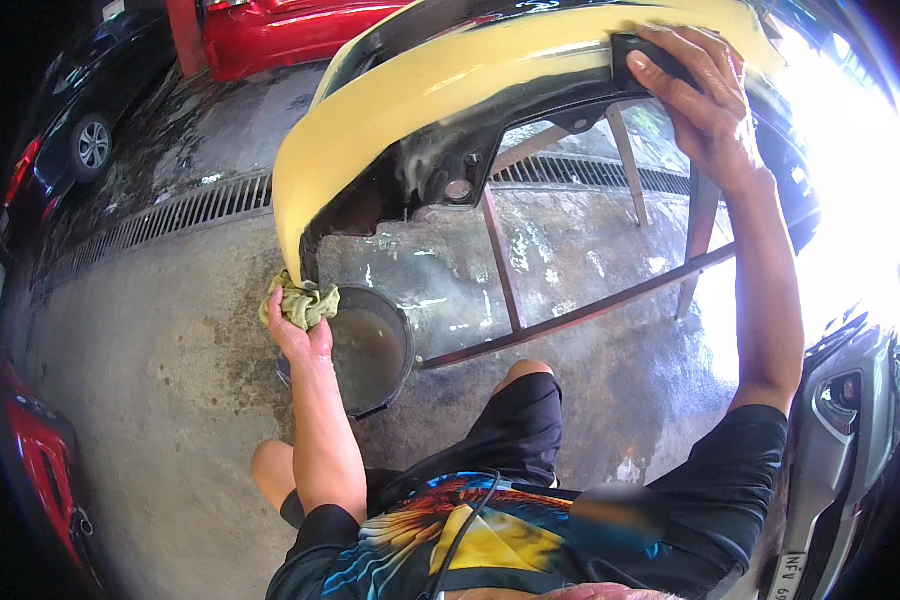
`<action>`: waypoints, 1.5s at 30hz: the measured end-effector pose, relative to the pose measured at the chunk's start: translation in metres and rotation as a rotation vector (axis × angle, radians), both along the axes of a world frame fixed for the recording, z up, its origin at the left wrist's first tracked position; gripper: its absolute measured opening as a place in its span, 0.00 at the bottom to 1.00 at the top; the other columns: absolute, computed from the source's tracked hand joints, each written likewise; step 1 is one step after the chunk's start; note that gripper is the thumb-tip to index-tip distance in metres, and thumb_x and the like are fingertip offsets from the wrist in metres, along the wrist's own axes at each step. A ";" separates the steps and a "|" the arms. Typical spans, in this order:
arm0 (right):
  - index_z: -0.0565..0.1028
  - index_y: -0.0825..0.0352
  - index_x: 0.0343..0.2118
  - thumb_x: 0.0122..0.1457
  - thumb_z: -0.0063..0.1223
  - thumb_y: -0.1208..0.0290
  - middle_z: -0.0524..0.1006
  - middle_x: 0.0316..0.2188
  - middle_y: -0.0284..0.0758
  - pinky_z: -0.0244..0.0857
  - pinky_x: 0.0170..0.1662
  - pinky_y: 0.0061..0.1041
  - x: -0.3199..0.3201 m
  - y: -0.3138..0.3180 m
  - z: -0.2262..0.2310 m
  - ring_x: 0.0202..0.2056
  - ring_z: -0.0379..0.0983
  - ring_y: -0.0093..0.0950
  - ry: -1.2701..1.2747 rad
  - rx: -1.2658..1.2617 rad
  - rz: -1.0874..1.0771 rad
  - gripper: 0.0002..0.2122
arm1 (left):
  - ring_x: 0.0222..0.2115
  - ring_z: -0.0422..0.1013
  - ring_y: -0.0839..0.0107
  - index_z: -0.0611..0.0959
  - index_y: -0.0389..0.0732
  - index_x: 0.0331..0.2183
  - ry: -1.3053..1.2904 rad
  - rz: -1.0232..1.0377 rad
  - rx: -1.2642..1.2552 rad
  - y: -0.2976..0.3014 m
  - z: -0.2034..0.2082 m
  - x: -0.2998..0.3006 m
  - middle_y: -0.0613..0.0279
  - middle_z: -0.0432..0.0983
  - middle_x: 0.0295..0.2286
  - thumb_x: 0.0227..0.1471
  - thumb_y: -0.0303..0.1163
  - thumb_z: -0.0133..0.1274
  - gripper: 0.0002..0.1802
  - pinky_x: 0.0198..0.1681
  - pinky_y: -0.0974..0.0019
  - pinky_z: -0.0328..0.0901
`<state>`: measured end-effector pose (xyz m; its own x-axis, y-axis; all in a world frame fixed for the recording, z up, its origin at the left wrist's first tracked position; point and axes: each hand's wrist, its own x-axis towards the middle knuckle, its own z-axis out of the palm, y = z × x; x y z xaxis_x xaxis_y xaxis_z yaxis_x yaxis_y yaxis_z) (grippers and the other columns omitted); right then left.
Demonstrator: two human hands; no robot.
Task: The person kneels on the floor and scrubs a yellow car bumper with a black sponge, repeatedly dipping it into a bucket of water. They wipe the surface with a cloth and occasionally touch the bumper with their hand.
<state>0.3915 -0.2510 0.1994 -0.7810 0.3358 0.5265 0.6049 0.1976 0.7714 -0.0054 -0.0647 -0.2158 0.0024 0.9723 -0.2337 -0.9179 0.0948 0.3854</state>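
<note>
Concrete floor [170,330], darkened by damp patches, runs beneath everything, crossed by a long drain grate [190,212]. Strong light washes out the right side. Beyond the grate are a red car [290,40] at the top and a black car [60,110] at upper left; another red vehicle [45,460] shows at the lower left rim, and a grey car [840,450] is at lower right.

Across the upper middle lies a bumper [390,115], yellow on its curved outer face and black along its lower edge and inner side, with its left end bending down toward the person. Dark bars of a stand [590,305] show below it.

The right hand [705,105] reaches up to the bumper's right part, fingers bent over a black block [625,62] and the thumb against it, the block lying at the yellow face. The left hand [300,335] grips a crumpled yellow-green cloth [310,305] at the tip of the bumper's left end. Just beside that hand, on the floor, is a dark bucket [407,350] with cloudy liquid inside.
</note>
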 end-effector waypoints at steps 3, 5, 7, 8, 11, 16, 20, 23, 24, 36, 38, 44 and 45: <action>0.84 0.48 0.53 0.56 0.63 0.71 0.82 0.52 0.27 0.67 0.60 0.38 -0.043 0.039 -0.037 0.56 0.76 0.32 0.044 -0.156 0.117 0.20 | 0.46 0.77 0.62 0.81 0.42 0.51 0.003 0.012 -0.019 0.000 -0.001 0.000 0.62 0.81 0.46 0.62 0.40 0.58 0.19 0.53 0.49 0.71; 0.85 0.49 0.49 0.55 0.62 0.68 0.79 0.52 0.24 0.67 0.60 0.37 -0.088 0.070 -0.080 0.56 0.73 0.30 0.025 -0.173 0.104 0.17 | 0.45 0.77 0.61 0.81 0.42 0.51 0.008 -0.001 0.005 0.000 0.000 0.000 0.62 0.81 0.46 0.62 0.40 0.59 0.19 0.53 0.49 0.71; 0.81 0.47 0.55 0.49 0.63 0.71 0.76 0.58 0.25 0.68 0.59 0.40 -0.116 0.092 -0.105 0.59 0.71 0.33 -0.021 -0.299 0.127 0.26 | 0.45 0.77 0.61 0.81 0.42 0.51 0.015 -0.015 -0.019 0.000 0.002 -0.001 0.62 0.81 0.46 0.61 0.41 0.59 0.19 0.53 0.48 0.71; 0.82 0.47 0.52 0.50 0.62 0.71 0.77 0.56 0.24 0.68 0.59 0.39 -0.118 0.091 -0.107 0.58 0.71 0.32 0.006 -0.232 0.105 0.23 | 0.45 0.77 0.61 0.81 0.42 0.51 0.009 -0.022 0.004 0.000 0.004 -0.002 0.62 0.81 0.45 0.61 0.41 0.59 0.19 0.53 0.48 0.71; 0.84 0.46 0.48 0.54 0.59 0.69 0.78 0.51 0.23 0.67 0.59 0.35 -0.082 0.057 -0.068 0.56 0.72 0.30 -0.068 -0.195 0.048 0.18 | 0.44 0.77 0.61 0.81 0.42 0.51 0.015 -0.024 -0.007 0.001 0.006 -0.003 0.62 0.81 0.45 0.61 0.41 0.59 0.19 0.53 0.48 0.71; 0.84 0.50 0.55 0.50 0.68 0.72 0.81 0.56 0.32 0.65 0.60 0.43 -0.012 0.003 -0.004 0.59 0.74 0.39 0.047 -0.025 -0.031 0.25 | 0.45 0.77 0.62 0.81 0.41 0.52 -0.036 -0.041 0.029 0.001 0.000 -0.001 0.61 0.81 0.47 0.62 0.40 0.58 0.20 0.53 0.49 0.71; 0.84 0.50 0.51 0.49 0.66 0.70 0.80 0.55 0.27 0.64 0.58 0.40 -0.065 0.053 -0.062 0.57 0.74 0.33 0.078 -0.107 0.059 0.22 | 0.46 0.77 0.62 0.81 0.41 0.52 -0.038 -0.028 0.023 0.000 -0.003 0.000 0.61 0.81 0.47 0.62 0.39 0.58 0.20 0.54 0.51 0.71; 0.84 0.51 0.51 0.46 0.63 0.73 0.78 0.57 0.27 0.63 0.60 0.39 -0.106 0.084 -0.099 0.56 0.73 0.31 0.047 -0.251 0.075 0.25 | 0.46 0.77 0.62 0.81 0.41 0.51 -0.038 -0.030 -0.002 -0.002 0.001 -0.001 0.61 0.82 0.46 0.61 0.39 0.59 0.20 0.54 0.51 0.71; 0.84 0.51 0.52 0.44 0.63 0.73 0.78 0.58 0.28 0.64 0.59 0.39 -0.107 0.083 -0.098 0.57 0.73 0.33 0.056 -0.288 0.059 0.27 | 0.46 0.77 0.61 0.81 0.41 0.51 -0.042 -0.032 -0.011 -0.002 0.002 -0.001 0.61 0.82 0.46 0.61 0.39 0.59 0.20 0.54 0.52 0.71; 0.83 0.47 0.51 0.53 0.61 0.70 0.77 0.53 0.24 0.67 0.57 0.41 -0.111 0.080 -0.090 0.58 0.71 0.33 0.041 -0.153 0.104 0.21 | 0.47 0.77 0.61 0.81 0.40 0.52 -0.039 -0.009 -0.002 -0.001 0.000 0.001 0.61 0.81 0.47 0.62 0.38 0.59 0.20 0.55 0.53 0.71; 0.83 0.51 0.51 0.51 0.59 0.71 0.77 0.55 0.27 0.66 0.58 0.40 -0.140 0.100 -0.111 0.57 0.72 0.31 -0.002 -0.262 0.145 0.22 | 0.47 0.77 0.61 0.81 0.40 0.52 -0.037 -0.008 0.015 0.001 -0.001 0.000 0.60 0.81 0.47 0.62 0.39 0.59 0.20 0.55 0.53 0.71; 0.84 0.49 0.54 0.52 0.63 0.75 0.80 0.56 0.28 0.66 0.59 0.42 -0.066 0.030 -0.042 0.58 0.74 0.36 0.058 -0.201 -0.020 0.24 | 0.47 0.77 0.61 0.81 0.40 0.52 -0.039 -0.061 0.005 0.005 -0.003 -0.002 0.60 0.81 0.47 0.62 0.39 0.58 0.20 0.53 0.51 0.72; 0.84 0.48 0.54 0.51 0.62 0.79 0.80 0.56 0.27 0.66 0.58 0.41 -0.049 0.018 -0.029 0.59 0.73 0.36 0.061 -0.107 0.009 0.26 | 0.46 0.77 0.61 0.81 0.40 0.52 -0.029 -0.050 -0.010 0.004 -0.003 -0.002 0.60 0.81 0.47 0.62 0.39 0.58 0.20 0.53 0.51 0.72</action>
